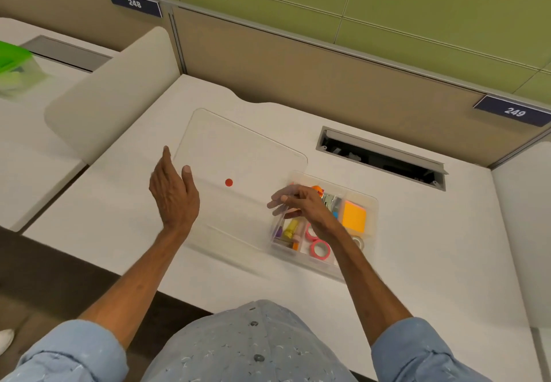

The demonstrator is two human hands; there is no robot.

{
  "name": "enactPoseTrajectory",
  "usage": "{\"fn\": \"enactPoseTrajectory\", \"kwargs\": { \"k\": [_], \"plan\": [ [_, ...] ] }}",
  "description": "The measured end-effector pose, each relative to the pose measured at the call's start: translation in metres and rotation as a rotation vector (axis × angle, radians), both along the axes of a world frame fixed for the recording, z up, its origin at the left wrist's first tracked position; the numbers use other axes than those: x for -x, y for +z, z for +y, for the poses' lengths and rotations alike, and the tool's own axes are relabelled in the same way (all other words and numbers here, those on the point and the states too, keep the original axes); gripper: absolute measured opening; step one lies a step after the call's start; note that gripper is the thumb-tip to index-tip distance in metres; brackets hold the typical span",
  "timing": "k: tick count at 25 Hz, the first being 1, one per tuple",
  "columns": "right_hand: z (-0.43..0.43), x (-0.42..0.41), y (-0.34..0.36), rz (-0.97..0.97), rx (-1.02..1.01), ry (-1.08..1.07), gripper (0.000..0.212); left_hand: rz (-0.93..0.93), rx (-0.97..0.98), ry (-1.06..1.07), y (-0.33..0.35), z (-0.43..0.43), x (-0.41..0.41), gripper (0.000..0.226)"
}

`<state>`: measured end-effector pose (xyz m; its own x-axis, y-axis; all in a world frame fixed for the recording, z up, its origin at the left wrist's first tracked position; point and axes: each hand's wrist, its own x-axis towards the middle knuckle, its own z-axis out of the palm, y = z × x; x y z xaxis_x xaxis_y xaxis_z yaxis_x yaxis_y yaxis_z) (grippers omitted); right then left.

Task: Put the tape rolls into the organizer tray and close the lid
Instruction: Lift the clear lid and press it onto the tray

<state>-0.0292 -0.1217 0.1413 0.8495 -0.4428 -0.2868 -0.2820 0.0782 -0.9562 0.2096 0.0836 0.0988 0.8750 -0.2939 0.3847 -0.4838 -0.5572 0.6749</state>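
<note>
Left hand is up over the tabletop, fingers straight and spread from the thumb, holding nothing, right at the left edge of the clear lid. Right hand is over the left side of the organizer tray, fingers loosely curled and a bit blurred; can't tell if it's got hold of the lid's edge or the tray rim. Lid isn't on: it lies to the left of the tray w/ a red dot sticker on it, its right corner overlapping the tray. In the tray's near section, two pink tape rolls, one partly under the wrist, and a pale roll just right of them. Also in there: orange sticky notes, a yellow marker, a metal stapler-like thing behind the hand.
</note>
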Motion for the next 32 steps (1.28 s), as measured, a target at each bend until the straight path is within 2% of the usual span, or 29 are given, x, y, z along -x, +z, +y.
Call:
{"fn": "enactPoseTrajectory", "kwargs": {
  "k": [3, 6, 9, 12, 15, 19, 22, 25, 32],
  "plan": [
    [-0.012, 0.028, -0.002, 0.054, -0.020, -0.103, 0.019, 0.074, 0.058, -0.063, -0.001, -0.018, 0.012, 0.040],
    [-0.017, 0.050, -0.013, 0.153, -0.052, -0.439, 0.041, 0.133, 0.013, -0.195, -0.012, -0.040, 0.033, 0.045],
    [-0.024, 0.073, -0.032, 0.146, -0.103, -0.737, 0.038, 0.272, -0.024, -0.340, -0.024, -0.069, 0.062, 0.052],
    [-0.033, 0.103, -0.048, 0.206, 0.079, -0.907, 0.034, 0.411, -0.063, -0.404, -0.032, -0.093, 0.095, 0.054],
    [-0.039, 0.131, -0.051, 0.318, 0.302, -0.953, 0.032, 0.437, -0.073, -0.386, -0.042, -0.111, 0.121, 0.049],
    [-0.046, 0.146, -0.065, 0.322, 0.338, -1.003, 0.044, 0.464, -0.089, -0.351, -0.047, -0.128, 0.144, 0.042],
    [-0.046, 0.145, -0.077, 0.375, 0.367, -1.008, 0.051, 0.521, -0.105, -0.309, -0.047, -0.136, 0.159, 0.054],
    [-0.045, 0.146, -0.085, 0.434, 0.386, -0.995, 0.052, 0.542, -0.120, -0.306, -0.052, -0.141, 0.165, 0.060],
    [-0.057, 0.151, -0.116, 0.492, 0.417, -0.889, 0.044, 0.563, -0.145, -0.315, -0.068, -0.132, 0.157, 0.059]
  ]
}}
